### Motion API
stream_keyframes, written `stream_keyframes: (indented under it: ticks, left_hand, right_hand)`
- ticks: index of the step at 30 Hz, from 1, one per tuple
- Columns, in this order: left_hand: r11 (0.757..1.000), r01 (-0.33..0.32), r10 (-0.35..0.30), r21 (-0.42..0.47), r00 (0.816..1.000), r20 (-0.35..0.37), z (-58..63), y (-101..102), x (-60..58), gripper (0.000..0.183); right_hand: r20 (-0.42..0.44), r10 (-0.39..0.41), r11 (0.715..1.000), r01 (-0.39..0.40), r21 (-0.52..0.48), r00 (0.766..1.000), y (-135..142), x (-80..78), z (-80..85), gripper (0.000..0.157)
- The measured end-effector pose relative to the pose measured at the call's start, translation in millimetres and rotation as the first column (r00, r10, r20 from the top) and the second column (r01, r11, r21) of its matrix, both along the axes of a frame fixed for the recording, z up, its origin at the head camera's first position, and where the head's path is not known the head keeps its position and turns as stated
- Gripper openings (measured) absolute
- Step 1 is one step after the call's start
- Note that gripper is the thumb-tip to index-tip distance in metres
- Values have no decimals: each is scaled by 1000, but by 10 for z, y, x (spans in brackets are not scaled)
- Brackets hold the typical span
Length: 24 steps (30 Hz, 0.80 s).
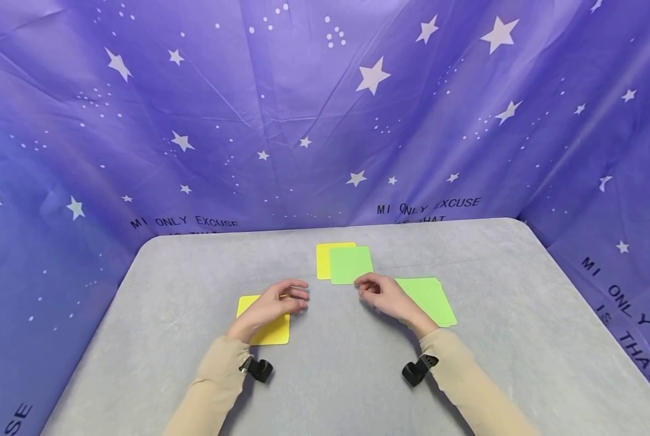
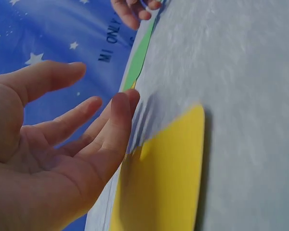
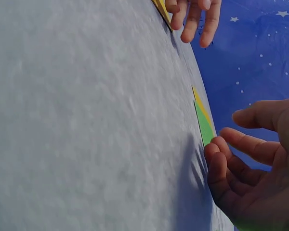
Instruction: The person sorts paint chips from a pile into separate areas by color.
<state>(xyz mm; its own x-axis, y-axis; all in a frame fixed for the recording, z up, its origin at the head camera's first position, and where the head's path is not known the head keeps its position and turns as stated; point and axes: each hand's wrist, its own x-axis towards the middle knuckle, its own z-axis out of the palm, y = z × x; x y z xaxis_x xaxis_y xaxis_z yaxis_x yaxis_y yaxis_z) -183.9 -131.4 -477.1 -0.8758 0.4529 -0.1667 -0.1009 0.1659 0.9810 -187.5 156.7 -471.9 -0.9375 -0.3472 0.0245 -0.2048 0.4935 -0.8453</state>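
My left hand [image 1: 274, 304] hovers over a square yellow card [image 1: 272, 332] on the near left, partly covering it. The left wrist view shows the thumb and fingers [image 2: 118, 115] loosely spread, with nothing between them. Toward the back of the table, a green square card [image 1: 351, 265] overlaps another yellow card [image 1: 323, 261]. Close to that green card's front right corner is my right hand [image 1: 389, 298], its fingers bent slightly and holding nothing. Behind the right wrist lie more green cards [image 1: 432, 301], stacked a little unevenly and partly hidden by the hand.
The cards lie on a grey table [image 1: 335, 387] with rounded far corners. A purple-blue curtain [image 1: 303, 109] with white stars hangs right behind the table and along both sides. Each wrist wears a small black camera [image 1: 260, 369] on a strap.
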Motion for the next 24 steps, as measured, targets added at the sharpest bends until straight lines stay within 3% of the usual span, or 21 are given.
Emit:
stream_keyframes:
  ticks: [10,13,17,24]
  left_hand:
    - [994,-101,99,-34,994,-57,-24,376,-161,51]
    - [994,-113,112,-10,991,-68,49,474,-189,53]
    - [990,-139,138,-3,988,-62,62,589,-238,55]
    - [989,-139,139,53,990,-12,-47,698,-311,62]
  right_hand:
    - [34,-150,989,150,9,988,121,-88,-24,41]
    - [47,-155,988,155,-10,987,145,-130,-16,46]
    - [64,-157,987,159,-25,985,147,-168,13,51]
    - [124,-173,983,179,-46,977,126,-217,24,60]
